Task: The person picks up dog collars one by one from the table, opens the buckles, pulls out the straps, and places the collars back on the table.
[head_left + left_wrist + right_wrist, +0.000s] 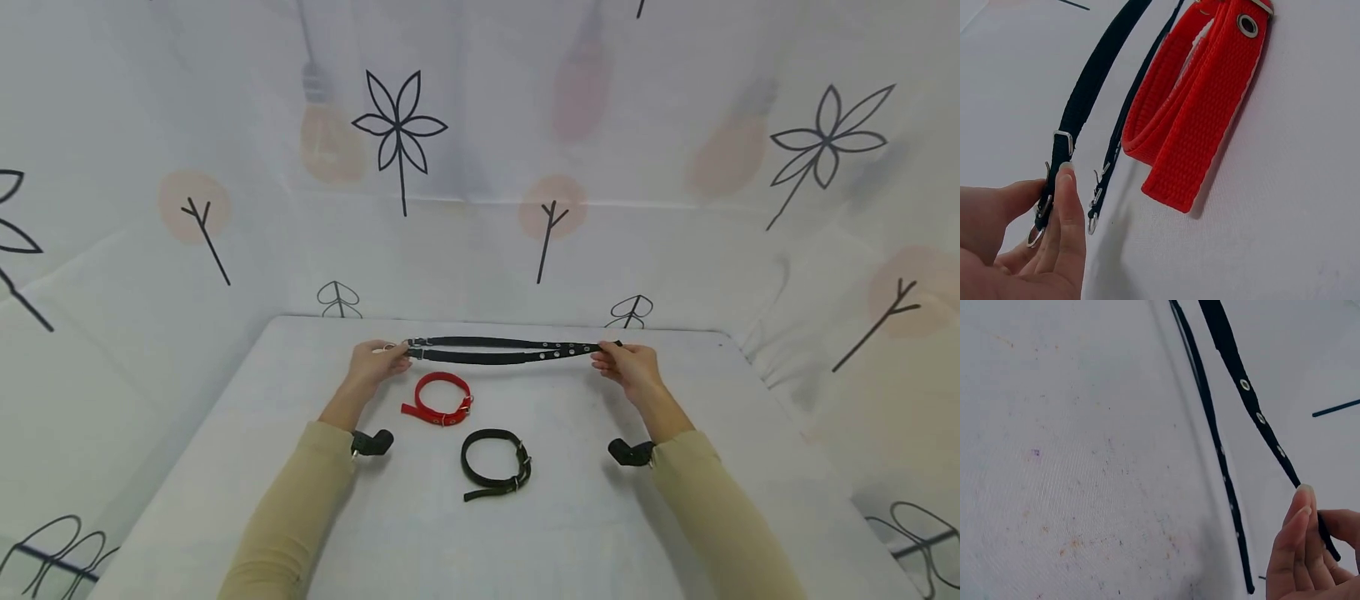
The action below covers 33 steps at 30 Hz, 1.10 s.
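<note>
At the far left of the white table (570, 517), the left hand (371, 363) pinches the buckle end of a black strap (1088, 81) between thumb and fingertips, just by its metal ring. That end should be the heavier one, though the whole piece looks light, limp and hard to damage, and the hardware gives a sure place to hold. A second strap (1138, 81) runs along its near side, clear of the pinch, and seems to lie on the table. Nearer, a red collar (1207, 115) lies looped, its coarse weave suggesting a soft, grippy band; to its right and nearer to the person, a dark collar (487, 482) lies coiled. At the far right, the right hand (633, 367) pinches the same strap past its eyelets (1260, 418), near the slim tail; that narrow tip would probably slip sooner than the buckle end, and slack there would let the middle sag.

On the left, the lower fingers are partly hidden and the wrist view crops the red collar. Each wrist view cuts the straps partway. Towards the right, the head view runs both tails together by the fingertips, so they are hard to separate.
</note>
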Each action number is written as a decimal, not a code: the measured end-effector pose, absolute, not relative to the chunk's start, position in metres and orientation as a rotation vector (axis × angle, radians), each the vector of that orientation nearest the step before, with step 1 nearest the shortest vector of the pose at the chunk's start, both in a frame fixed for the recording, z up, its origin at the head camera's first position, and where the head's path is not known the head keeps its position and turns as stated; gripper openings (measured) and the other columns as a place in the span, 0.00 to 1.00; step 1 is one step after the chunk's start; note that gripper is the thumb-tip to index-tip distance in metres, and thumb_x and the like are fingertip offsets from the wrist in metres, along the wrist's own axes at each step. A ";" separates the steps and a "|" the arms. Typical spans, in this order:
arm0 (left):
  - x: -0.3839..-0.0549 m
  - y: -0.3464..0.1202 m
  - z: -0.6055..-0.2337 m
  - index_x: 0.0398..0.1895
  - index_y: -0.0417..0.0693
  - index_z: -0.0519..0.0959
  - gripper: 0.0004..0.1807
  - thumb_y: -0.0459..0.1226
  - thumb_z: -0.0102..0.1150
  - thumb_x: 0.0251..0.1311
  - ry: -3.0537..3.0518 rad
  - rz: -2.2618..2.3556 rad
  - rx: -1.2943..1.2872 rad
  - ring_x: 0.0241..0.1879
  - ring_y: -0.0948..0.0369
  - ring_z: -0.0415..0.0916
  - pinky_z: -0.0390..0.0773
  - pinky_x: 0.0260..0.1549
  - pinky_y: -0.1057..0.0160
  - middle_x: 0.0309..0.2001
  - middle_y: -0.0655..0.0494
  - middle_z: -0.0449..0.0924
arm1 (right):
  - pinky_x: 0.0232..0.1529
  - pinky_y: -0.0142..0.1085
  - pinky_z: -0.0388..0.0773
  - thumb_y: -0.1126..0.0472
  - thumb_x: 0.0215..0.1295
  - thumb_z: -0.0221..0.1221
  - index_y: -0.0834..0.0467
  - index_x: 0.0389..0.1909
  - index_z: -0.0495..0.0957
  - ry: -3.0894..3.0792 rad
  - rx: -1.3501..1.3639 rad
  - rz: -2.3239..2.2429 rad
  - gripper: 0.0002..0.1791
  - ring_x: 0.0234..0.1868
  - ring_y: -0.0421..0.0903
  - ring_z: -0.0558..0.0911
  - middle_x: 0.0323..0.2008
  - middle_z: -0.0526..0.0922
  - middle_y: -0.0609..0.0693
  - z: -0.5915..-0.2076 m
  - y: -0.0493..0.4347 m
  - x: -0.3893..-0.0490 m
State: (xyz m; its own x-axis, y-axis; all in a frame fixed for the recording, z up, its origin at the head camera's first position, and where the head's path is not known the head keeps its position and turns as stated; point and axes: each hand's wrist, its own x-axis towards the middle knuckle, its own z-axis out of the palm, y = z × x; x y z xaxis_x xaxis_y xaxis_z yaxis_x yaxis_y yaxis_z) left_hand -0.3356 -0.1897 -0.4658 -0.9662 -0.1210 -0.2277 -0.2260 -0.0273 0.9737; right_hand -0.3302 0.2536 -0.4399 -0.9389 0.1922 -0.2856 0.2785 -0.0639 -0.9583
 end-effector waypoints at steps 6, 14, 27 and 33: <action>-0.340 -0.187 -0.468 0.67 0.29 0.68 0.27 0.36 0.62 0.72 2.229 2.006 -0.440 0.33 0.63 0.87 0.84 0.44 0.65 0.43 0.40 0.86 | 0.35 0.29 0.83 0.63 0.77 0.56 0.74 0.69 0.64 2.020 0.571 -2.161 0.27 0.28 0.38 0.87 0.24 0.87 0.45 -0.448 0.253 -0.340; -0.345 -0.184 -0.471 0.73 0.31 0.63 0.28 0.34 0.55 0.75 2.164 1.998 -0.384 0.52 0.53 0.84 0.79 0.57 0.59 0.61 0.33 0.75 | 0.39 0.30 0.83 0.60 0.75 0.59 0.67 0.71 0.65 1.869 0.642 -2.201 0.28 0.32 0.39 0.88 0.26 0.87 0.46 -0.455 0.254 -0.352; -0.352 -0.176 -0.475 0.65 0.32 0.71 0.20 0.30 0.54 0.73 2.290 2.025 -0.324 0.56 0.50 0.78 0.77 0.59 0.56 0.62 0.35 0.73 | 0.45 0.32 0.83 0.61 0.76 0.56 0.66 0.65 0.66 1.946 0.596 -2.294 0.23 0.36 0.40 0.87 0.28 0.86 0.46 -0.456 0.251 -0.358; -0.355 -0.179 -0.483 0.63 0.35 0.74 0.20 0.29 0.57 0.70 2.421 1.896 -0.310 0.62 0.47 0.72 0.73 0.64 0.50 0.67 0.35 0.70 | 0.41 0.31 0.83 0.65 0.76 0.53 0.72 0.72 0.60 1.960 0.600 -2.254 0.29 0.33 0.38 0.86 0.28 0.84 0.46 -0.461 0.253 -0.358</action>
State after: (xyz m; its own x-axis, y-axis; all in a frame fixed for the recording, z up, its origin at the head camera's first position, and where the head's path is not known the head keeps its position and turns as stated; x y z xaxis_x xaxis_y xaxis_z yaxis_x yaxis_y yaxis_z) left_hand -0.3546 -0.1789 -0.4834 -0.9785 -0.1261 -0.1629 -0.1884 0.2281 0.9552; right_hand -0.3576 0.2533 -0.4613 -0.9180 0.1826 -0.3521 0.3234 -0.1695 -0.9310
